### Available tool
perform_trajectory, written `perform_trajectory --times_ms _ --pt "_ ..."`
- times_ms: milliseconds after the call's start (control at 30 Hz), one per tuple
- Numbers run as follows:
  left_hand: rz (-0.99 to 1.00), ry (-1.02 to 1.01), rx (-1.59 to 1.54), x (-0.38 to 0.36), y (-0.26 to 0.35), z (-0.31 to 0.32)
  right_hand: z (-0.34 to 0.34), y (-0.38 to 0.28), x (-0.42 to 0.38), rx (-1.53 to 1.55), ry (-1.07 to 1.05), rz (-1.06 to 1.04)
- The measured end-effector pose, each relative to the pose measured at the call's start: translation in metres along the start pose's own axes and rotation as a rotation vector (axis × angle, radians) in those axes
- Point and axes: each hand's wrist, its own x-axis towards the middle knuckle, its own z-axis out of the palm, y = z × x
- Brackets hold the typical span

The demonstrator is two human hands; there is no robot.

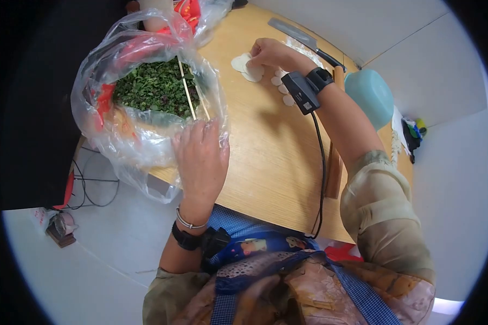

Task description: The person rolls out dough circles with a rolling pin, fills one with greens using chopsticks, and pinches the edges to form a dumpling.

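My right hand (pixel 270 53) is at the far side of the table, its fingers pinched on a thin round dough wrapper (pixel 255 72). Another pale wrapper (pixel 238 64) lies partly beneath it. My left hand (pixel 201 157) rests palm down at the near rim of a clear plastic bag (pixel 146 145), fingers stretched forward. Two chopsticks (pixel 186 89) lean over chopped green filling (pixel 152 89) inside the bag, their near ends at my left fingertips. Small dough discs (pixel 283 89) lie below my right wrist.
Behind my right hand lies a cleaver (pixel 293 33) with a black handle. A wooden rolling pin (pixel 335 168) lies along the right of the wooden table (pixel 265 168). A light blue bowl (pixel 370 97) stands at the right edge. A black cable hangs from my right wrist device (pixel 301 93).
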Motion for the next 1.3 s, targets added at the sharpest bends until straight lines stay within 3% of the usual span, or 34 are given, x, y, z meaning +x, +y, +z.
perform_trajectory --times_ms 267,467,567,667,700,767,867,1233,1300 --pt "0.008 0.017 0.011 -0.001 -0.001 0.001 0.006 -0.010 -0.017 0.071 -0.041 0.050" --pt "-0.005 0.004 0.018 0.000 0.000 0.001 0.017 -0.005 -0.019 0.044 0.042 -0.033" --pt "-0.008 0.005 0.013 0.000 0.000 0.000 0.014 -0.013 -0.032 0.039 -0.058 -0.062" --pt "0.004 -0.004 0.022 0.001 -0.001 0.000 0.016 -0.009 -0.047 0.067 0.087 -0.088" --pt "0.018 0.004 0.036 0.001 -0.001 0.000 0.015 -0.003 -0.053 0.302 0.039 -0.107" --pt "0.056 -0.008 0.028 0.000 0.000 0.001 0.012 0.009 -0.081 0.701 -0.058 -0.155" --pt "0.143 0.007 -0.021 0.005 0.003 0.009 0.007 0.020 -0.161 0.978 0.069 -0.117" --pt "0.133 -0.108 -0.153 0.003 0.006 0.009 0.008 0.113 -0.348 0.804 0.277 0.138" --pt "0.126 -0.106 -0.129 0.004 0.006 0.007 0.013 0.123 -0.367 0.797 0.227 0.191"
